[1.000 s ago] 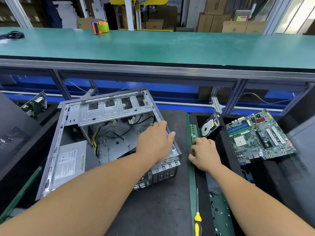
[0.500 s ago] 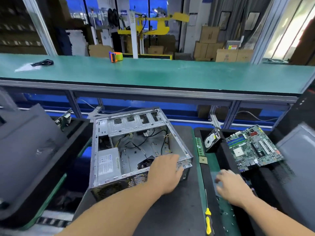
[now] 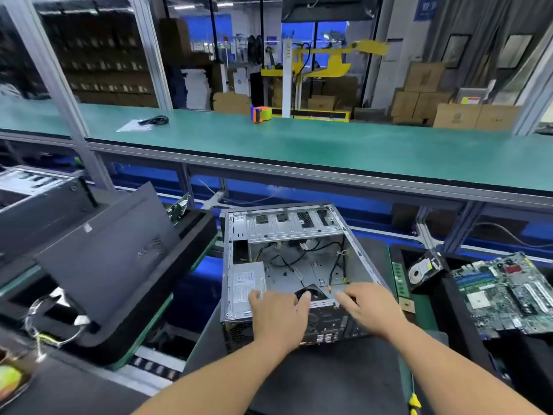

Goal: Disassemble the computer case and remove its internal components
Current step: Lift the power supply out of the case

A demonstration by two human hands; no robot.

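The open grey computer case (image 3: 287,232) lies on a black mat (image 3: 329,372), its rear wall towards me. Inside are a silver power supply (image 3: 244,283), loose black cables (image 3: 287,262) and a black fan (image 3: 312,293) at the near wall. My left hand (image 3: 278,314) rests palm down on the near rim beside the power supply. Just right of the fan, my right hand (image 3: 372,314) lies on the same rim, its fingers pointing left. Neither hand carries anything.
A motherboard (image 3: 508,292), a hard drive (image 3: 425,269) and green memory sticks (image 3: 399,280) lie in the black tray on the right. A yellow screwdriver handle (image 3: 414,402) shows at the bottom right. The dark side panel (image 3: 110,250) leans in a tray on the left.
The case has been turned so its rear wall faces me. My right hand came from the right-hand tray onto the case rim, and my left hand shifted along the rim towards the power supply.
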